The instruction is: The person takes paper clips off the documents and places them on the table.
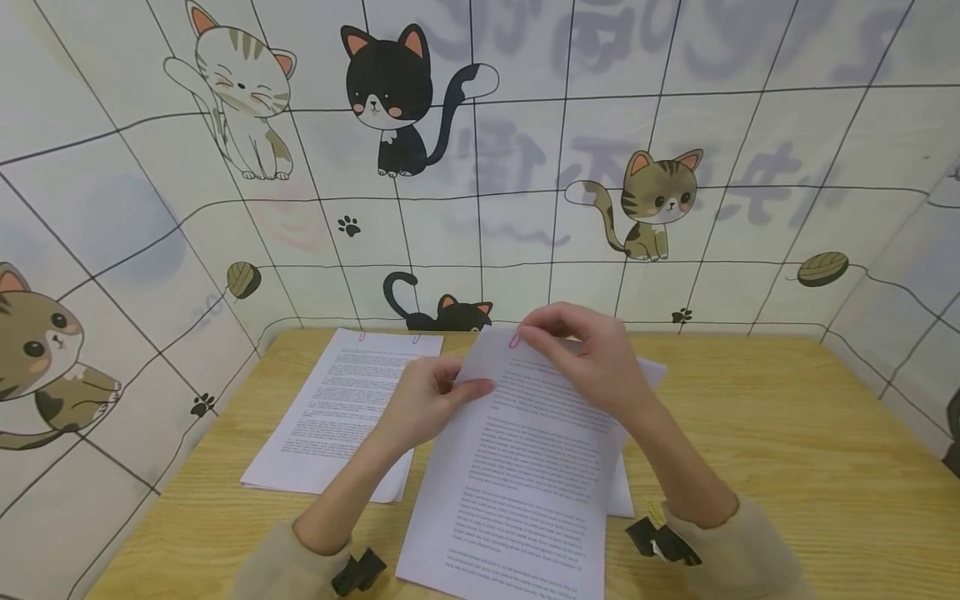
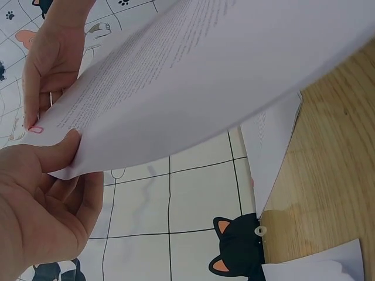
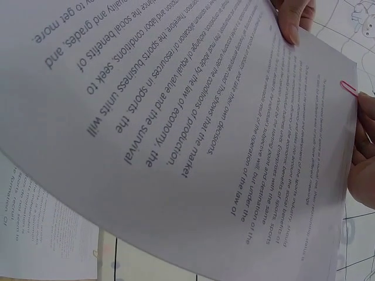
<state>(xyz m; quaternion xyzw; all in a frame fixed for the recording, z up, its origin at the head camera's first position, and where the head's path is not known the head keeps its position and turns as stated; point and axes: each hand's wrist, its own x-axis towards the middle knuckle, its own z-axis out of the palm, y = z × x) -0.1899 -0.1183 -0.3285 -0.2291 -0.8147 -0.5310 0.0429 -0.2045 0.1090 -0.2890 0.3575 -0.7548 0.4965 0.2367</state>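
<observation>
Printed paper is held up at a tilt over the table, with a pink paper clip on its top edge. My left hand grips the upper left edge, thumb on the printed face and fingers behind. Thumb and index finger of my right hand pinch the clip at the top edge. In the left wrist view the paper bows, and the clip lies under the right fingertips. The right wrist view shows the clip as a pink loop on the text side.
To the left lies a printed stack with a pink clip and a bluish clip along its top. More paper lies under the held paper on the wooden table. A cat-patterned wall covering stands behind the table.
</observation>
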